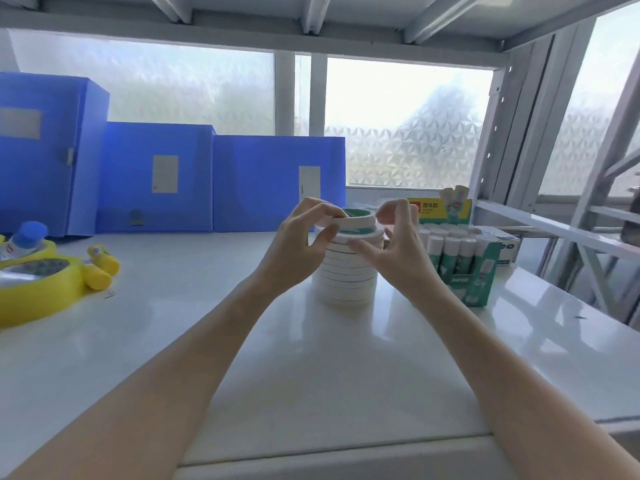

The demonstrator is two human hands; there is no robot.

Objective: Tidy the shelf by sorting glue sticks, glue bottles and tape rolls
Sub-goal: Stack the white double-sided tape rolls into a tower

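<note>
Three big blue plastic file boxes [156,174] stand at the back of the white metal shelf [242,341]. On the right sits a green cardboard box of white glue sticks [460,258], already lined up neatly. In the middle stands a tall stack of white tape rolls [346,275]. Both hands hold one thin white tape roll with a green middle [356,218] just above the stack, tilted a little. The left hand [301,237] fingers pinch its left edge, and the right hand [391,237] fingers pinch its right edge. Far left, a wide yellow tape roll [38,292], two small yellow glue sticks [102,265] and a clear glue bottle with a blue cap [26,239] lie mixed up. I think those are left to sort.
</note>
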